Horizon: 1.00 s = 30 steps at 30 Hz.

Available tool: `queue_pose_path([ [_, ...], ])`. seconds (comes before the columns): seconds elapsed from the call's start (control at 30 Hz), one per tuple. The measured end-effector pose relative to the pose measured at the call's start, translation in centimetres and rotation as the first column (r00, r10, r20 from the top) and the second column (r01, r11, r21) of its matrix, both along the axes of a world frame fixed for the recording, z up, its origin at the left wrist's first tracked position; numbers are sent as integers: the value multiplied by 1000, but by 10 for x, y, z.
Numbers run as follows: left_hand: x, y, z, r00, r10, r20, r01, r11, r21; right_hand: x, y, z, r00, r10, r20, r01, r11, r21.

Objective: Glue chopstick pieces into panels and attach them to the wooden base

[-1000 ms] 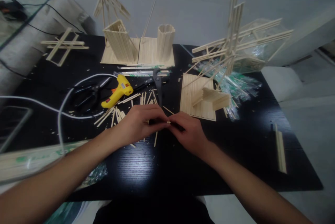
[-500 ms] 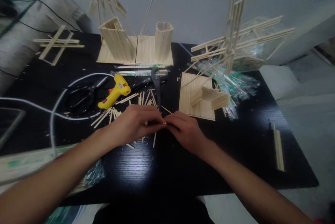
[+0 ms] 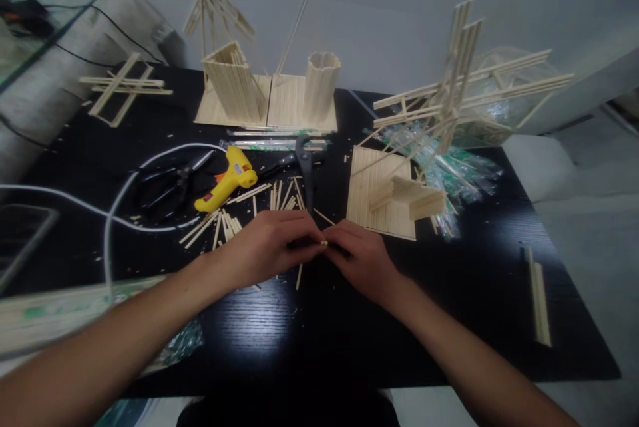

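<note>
At the middle of the black table my left hand [image 3: 279,241] and my right hand [image 3: 362,257] meet fingertip to fingertip. Both are closed in a pinch on small wooden sticks [image 3: 324,243], of which only the pale ends show; the rest is hidden by my fingers. Loose cut sticks [image 3: 282,194] lie fanned out just beyond my left hand, some partly under it. Dark-handled pliers [image 3: 304,167] lie behind my fingertips. To the left rests a yellow glue gun [image 3: 227,179] with a white cord, beside black-handled scissors or pliers [image 3: 174,181].
Stick-built models stand at the back: a slanted tower [image 3: 234,84], a round tower [image 3: 322,88] and a windmill-like frame [image 3: 449,94] over a stick base [image 3: 369,191]. Plastic-wrapped stick bundles [image 3: 464,174] lie at right. A few sticks [image 3: 539,300] lie near the right edge.
The whole view has shifted slightly, so everything sits a little lower and to the right. My hands stay pinched together on the small sticks.
</note>
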State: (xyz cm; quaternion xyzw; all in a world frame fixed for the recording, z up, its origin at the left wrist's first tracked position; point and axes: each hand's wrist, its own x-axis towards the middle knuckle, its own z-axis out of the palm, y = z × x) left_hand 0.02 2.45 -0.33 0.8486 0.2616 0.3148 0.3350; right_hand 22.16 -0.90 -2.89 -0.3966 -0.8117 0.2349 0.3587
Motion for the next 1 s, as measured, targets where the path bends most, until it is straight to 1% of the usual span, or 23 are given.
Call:
queue_pose_path([
  [0.23, -2, 2, -1, 1000, -18, 10, 18, 1000, 3, -2, 3, 0, 999, 39, 27, -39, 999, 5],
  [0.7, -2, 3, 5, 999, -35, 1, 35, 999, -7, -2, 3, -2, 999, 34, 14, -34, 999, 23],
  [0.9, 0, 3, 3, 1000, 12, 1, -12, 1000, 28, 0, 1, -4, 1000, 26, 17, -26, 999, -22],
  [1.0, 2, 2, 2, 1000, 13, 2, -13, 1000, 28, 0, 0, -4, 1000, 21, 18, -20, 999, -32],
])
